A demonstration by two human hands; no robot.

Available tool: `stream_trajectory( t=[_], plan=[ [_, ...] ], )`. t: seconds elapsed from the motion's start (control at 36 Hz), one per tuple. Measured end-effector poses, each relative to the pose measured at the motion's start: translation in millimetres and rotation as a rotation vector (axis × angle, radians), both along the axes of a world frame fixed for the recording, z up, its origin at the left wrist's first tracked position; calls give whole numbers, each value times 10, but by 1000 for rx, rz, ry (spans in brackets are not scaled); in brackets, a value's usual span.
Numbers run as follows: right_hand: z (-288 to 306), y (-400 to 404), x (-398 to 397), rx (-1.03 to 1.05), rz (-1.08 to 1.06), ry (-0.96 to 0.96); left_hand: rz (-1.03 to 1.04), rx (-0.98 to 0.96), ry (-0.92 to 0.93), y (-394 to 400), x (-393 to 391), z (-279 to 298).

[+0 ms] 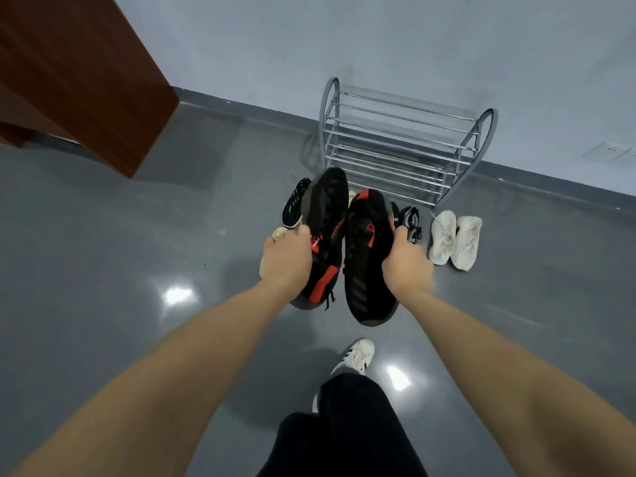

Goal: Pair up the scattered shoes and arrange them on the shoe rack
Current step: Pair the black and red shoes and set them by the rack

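Note:
I hold two matching black sneakers with red accents above the floor, toes pointing away. My left hand (287, 258) grips the left black sneaker (327, 215) at its side. My right hand (407, 263) grips the right black sneaker (366, 249). A chrome shoe rack (402, 146) with bare rails stands against the wall straight ahead. On the floor in front of it lie a black sneaker with green marks (294, 206), a pale yellow shoe (275, 235) partly hidden behind my left hand, a black and grey shoe (409, 218), and a pair of cream sneakers (454, 237).
A reddish-brown wooden cabinet (86, 74) stands at the left. A wall socket (611, 151) sits low on the wall at the right. My own white striped sneaker (356, 356) and dark trouser leg (344, 428) are below, on the glossy grey floor (137, 270).

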State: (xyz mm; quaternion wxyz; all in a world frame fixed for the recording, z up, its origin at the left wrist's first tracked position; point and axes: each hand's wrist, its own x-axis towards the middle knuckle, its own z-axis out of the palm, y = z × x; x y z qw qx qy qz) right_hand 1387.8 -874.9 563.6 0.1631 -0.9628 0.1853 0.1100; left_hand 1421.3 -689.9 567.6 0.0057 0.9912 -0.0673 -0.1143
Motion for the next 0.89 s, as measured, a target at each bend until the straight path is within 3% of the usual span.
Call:
stream_trajectory(
  t=[0.22,0.56,0.89],
  plan=[
    [-407,-13,551,-72,-5,35,-55,19,54,-65,677,-413],
    [-1058,196,1130,-175,-36,150,-94,-131,155,99,1481,-1316],
    [-2361,650,1462,-72,-273,209,-142,-162,299,529,2033,-2609]
  ],
)
